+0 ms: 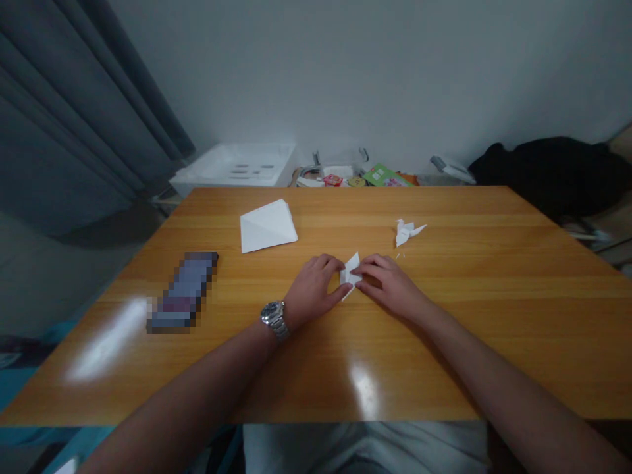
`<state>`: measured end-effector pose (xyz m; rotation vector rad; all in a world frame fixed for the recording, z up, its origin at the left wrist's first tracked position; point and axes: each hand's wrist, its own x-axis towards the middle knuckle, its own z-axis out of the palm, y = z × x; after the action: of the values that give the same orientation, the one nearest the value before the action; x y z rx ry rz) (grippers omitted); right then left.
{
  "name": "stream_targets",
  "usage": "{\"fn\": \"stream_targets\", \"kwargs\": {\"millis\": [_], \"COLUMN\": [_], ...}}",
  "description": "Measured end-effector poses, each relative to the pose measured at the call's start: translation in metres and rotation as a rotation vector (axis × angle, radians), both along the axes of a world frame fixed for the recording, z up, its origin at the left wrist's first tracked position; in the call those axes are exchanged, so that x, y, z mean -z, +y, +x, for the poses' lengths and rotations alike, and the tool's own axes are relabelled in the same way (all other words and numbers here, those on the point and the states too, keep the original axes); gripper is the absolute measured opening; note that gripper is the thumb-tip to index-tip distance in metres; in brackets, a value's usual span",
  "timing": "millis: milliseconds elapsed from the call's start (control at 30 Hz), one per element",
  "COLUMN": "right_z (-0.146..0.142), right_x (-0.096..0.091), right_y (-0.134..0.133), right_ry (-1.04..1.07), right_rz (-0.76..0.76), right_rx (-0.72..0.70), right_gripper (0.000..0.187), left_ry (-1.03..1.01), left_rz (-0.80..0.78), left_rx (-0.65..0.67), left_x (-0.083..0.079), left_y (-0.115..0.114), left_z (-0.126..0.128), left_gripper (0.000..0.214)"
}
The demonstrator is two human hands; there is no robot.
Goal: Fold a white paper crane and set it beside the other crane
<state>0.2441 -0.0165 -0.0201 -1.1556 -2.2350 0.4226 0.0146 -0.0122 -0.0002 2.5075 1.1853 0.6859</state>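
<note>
Small, white and angular, the folded paper (351, 268) tapers to points at far and near ends; left hand (314, 287) and right hand (392, 286) pinch its sides.

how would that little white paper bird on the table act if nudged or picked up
The paper bird is probably very light, being thin folded paper, so a nudge would likely slide or tip it. Its narrow pointed ends look easy to bend or crush.

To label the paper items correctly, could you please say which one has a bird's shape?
The paper bird beyond the right hand; the large white paper lies flat, and the small folded paper is between the fingers.
</note>
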Motion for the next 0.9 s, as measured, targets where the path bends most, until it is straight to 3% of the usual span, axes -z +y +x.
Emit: {"fn": "stream_targets", "kwargs": {"millis": [300, 533, 900], "right_z": [0.0009, 0.001, -0.0037], "right_x": [-0.0002, -0.002, -0.0057], "right_y": [0.0011, 0.0009, -0.0028], "right_ry": [-0.012, -0.015, 0.08], "right_rz": [-0.001, -0.017, -0.057], "right_rx": [-0.026, -0.028, 0.015], "right_gripper": [0.022, 0.022, 0.014], "left_ry": [-0.051, 0.036, 0.09], "left_rz": [-0.012, 0.022, 0.051], "left_rx": [-0.054, 0.011, -0.038], "left_x": [0.0006, 0.0035, 0.0061], "left_y": [0.0052, 0.003, -0.0021], "left_z": [-0.0022, -0.0061, -0.0071], "left_gripper": [0.011, 0.035, 0.033]}}
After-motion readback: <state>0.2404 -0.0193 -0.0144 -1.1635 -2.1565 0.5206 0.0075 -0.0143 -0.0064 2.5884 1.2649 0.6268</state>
